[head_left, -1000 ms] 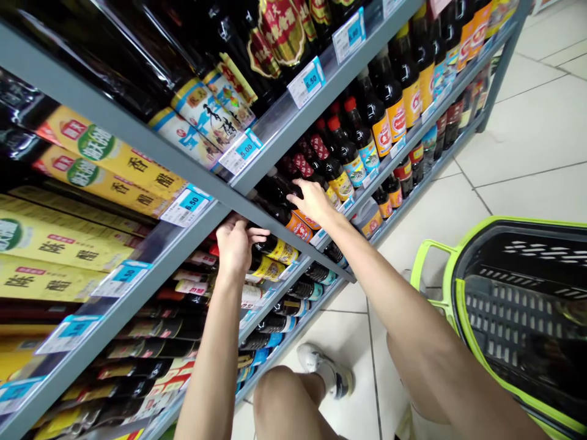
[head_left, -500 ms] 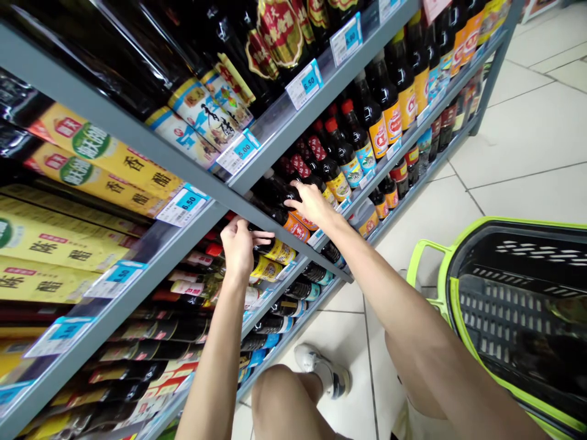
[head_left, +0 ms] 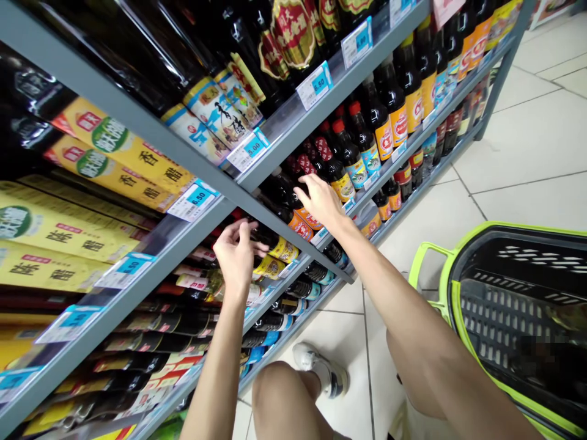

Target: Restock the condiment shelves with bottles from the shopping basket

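Observation:
My left hand (head_left: 236,256) hovers with fingers spread just under a grey shelf edge (head_left: 257,217), in front of a dark bottle with a yellow label (head_left: 280,249). It holds nothing. My right hand (head_left: 322,200) reaches further along the same shelf level, fingers apart. Its fingertips rest on the neck of a dark bottle with an orange label (head_left: 300,225). Whether it presses or only touches the bottle is unclear.
Grey store shelves (head_left: 293,125) slant across the view, packed with dark sauce bottles and yellow-labelled vinegar boxes (head_left: 114,153). Blue price tags (head_left: 195,200) line the edges. A green and black shopping basket (head_left: 431,260) stands on the tiled floor at right. My knee (head_left: 284,397) and shoe (head_left: 321,366) are below.
My left hand has drawn back from the yellow-labelled bottles and its fingers have opened. My right hand has lifted slightly along the dark bottles.

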### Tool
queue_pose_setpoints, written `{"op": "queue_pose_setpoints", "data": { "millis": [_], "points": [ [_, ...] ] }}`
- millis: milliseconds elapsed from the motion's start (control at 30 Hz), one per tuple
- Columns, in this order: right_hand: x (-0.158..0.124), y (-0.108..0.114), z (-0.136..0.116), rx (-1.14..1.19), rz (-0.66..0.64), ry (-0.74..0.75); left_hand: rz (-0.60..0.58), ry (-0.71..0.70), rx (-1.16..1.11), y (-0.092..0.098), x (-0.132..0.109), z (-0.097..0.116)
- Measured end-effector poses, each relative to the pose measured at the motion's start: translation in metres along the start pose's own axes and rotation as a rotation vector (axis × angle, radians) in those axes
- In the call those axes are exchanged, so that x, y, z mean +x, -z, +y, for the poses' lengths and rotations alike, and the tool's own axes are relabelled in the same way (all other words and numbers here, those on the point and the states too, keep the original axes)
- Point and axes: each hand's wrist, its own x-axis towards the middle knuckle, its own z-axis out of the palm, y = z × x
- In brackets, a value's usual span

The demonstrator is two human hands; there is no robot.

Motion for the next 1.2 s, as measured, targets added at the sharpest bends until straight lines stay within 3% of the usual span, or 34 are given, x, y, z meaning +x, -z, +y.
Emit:
{"op": "queue_pose_setpoints", "data": {
  "millis": [133,300,467,667,867,933,1033,1133,1200],
  "points": [
    [-0.013,0.006,-0.002,0.018,0.053,0.011,0.022,0.012,0.104,0.021,-0.009,-0.006],
    [-0.032,0.000,-0.004,-0.014,0.025,0.014,0.082,0.020,0.289,0.020,0.010,-0.018],
    [-0.045,-0.003,-0.010,-0.056,-0.032,0.005,0.027,0.120,0.312,0.016,0.027,-0.024],
    [-0.050,-0.005,-0.007,-0.083,-0.099,-0.025,-0.098,0.006,0.539,0.023,0.027,-0.023],
    [-0.046,-0.007,-0.009,-0.104,-0.114,-0.076,-0.127,0.080,0.613,0.029,0.029,-0.014],
    [-0.046,-0.004,-0.014,-0.101,-0.114,-0.085,-0.140,0.125,0.653,0.033,0.015,-0.007],
    [-0.047,0.000,-0.019,-0.118,-0.088,-0.081,0.072,0.147,0.674,0.037,-0.025,-0.004],
    [-0.045,0.004,-0.019,-0.235,-0.058,-0.120,-0.062,0.039,0.582,0.038,-0.079,-0.026],
    [-0.045,0.009,-0.022,-0.293,-0.016,-0.152,-0.338,0.090,0.682,0.036,-0.114,-0.060]
  ]
}}
